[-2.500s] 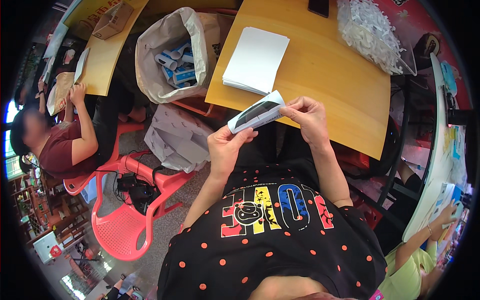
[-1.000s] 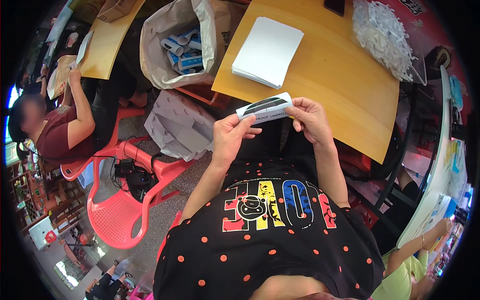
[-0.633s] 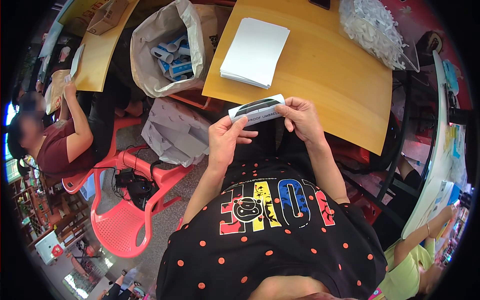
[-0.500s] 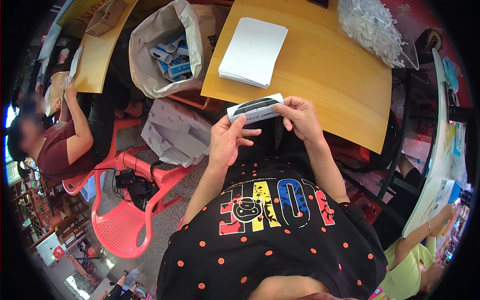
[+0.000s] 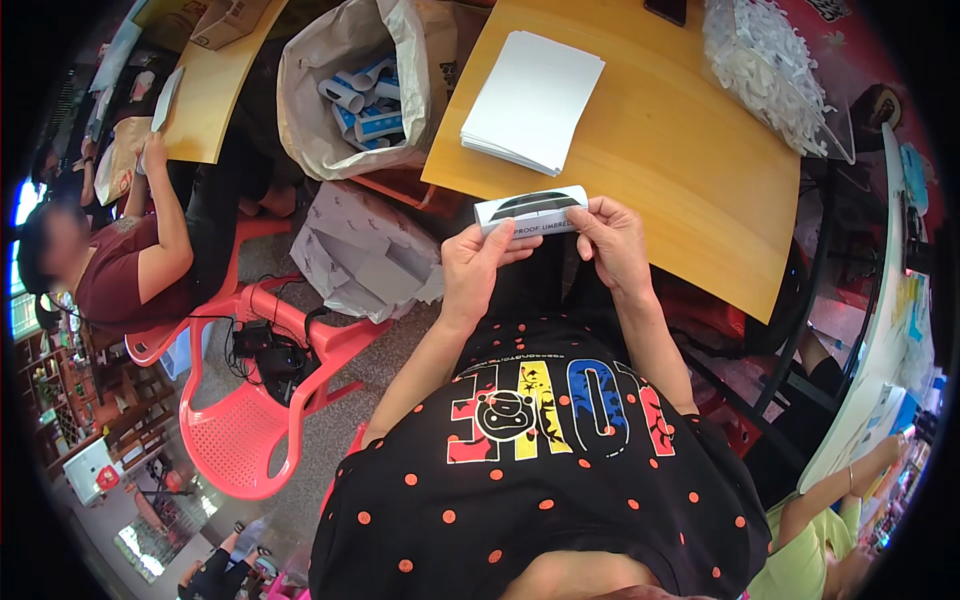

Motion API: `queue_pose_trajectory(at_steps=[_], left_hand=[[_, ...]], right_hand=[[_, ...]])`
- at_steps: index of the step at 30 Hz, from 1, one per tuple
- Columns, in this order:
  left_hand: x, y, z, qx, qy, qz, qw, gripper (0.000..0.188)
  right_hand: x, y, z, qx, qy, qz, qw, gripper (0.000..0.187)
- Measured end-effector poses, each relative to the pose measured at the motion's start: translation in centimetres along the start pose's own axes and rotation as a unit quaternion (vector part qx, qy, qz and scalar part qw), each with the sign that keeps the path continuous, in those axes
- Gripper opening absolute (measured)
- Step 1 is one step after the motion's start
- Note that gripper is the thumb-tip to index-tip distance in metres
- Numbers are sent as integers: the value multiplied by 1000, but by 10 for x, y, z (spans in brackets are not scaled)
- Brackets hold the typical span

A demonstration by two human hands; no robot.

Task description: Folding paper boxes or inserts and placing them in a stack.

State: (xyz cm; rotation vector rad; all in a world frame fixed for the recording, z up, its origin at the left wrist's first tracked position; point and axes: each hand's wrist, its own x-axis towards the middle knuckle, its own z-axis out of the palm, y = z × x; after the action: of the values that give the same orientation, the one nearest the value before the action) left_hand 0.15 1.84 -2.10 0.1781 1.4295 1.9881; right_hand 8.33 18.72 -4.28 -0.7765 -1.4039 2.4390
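My left hand (image 5: 475, 272) and my right hand (image 5: 617, 248) hold a curled paper sleeve (image 5: 535, 208) between them, just off the table's near edge. White and grey, the sleeve carries a dark umbrella picture and some print. My left thumb presses its left end from the front, with the fingers partly behind it. At its right end my right thumb and fingers pinch the paper. Just beyond lies a stack of white sheets (image 5: 533, 100) on the yellow wooden table (image 5: 690, 160).
Left of the table stands a paper sack (image 5: 305, 110) with several blue-and-white tubes (image 5: 378, 125). Below it is a crumpled white bag (image 5: 365, 250). A clear bin of white strips (image 5: 765, 80) sits far right. A red chair (image 5: 235, 450) and a seated person (image 5: 145, 260) are left.
The view has shifted, so the surroundings sit farther right. My left fingers, which stuck out below the sleeve, have drawn in against it. Both hands keep hold of it.
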Motion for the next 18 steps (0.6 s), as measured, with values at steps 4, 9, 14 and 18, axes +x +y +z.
queue_pose_trajectory(at_steps=[4, 9, 14, 18], left_hand=[[-1, -2, 2, 55, -13, 42, 998, 24], [1, -1, -2, 24, -4, 13, 1000, 22], [2, 2, -7, 24, -2, 22, 999, 21], [1, 5, -9, 43, 8, 43, 998, 21]], right_hand=[[0, 1, 1, -4, 9, -9, 1000, 13], [-1, -1, 1, -6, -3, 12, 1000, 13], [-7, -13, 5, -86, 5, -43, 995, 16], [-15, -32, 5, -364, 27, -227, 903, 19]])
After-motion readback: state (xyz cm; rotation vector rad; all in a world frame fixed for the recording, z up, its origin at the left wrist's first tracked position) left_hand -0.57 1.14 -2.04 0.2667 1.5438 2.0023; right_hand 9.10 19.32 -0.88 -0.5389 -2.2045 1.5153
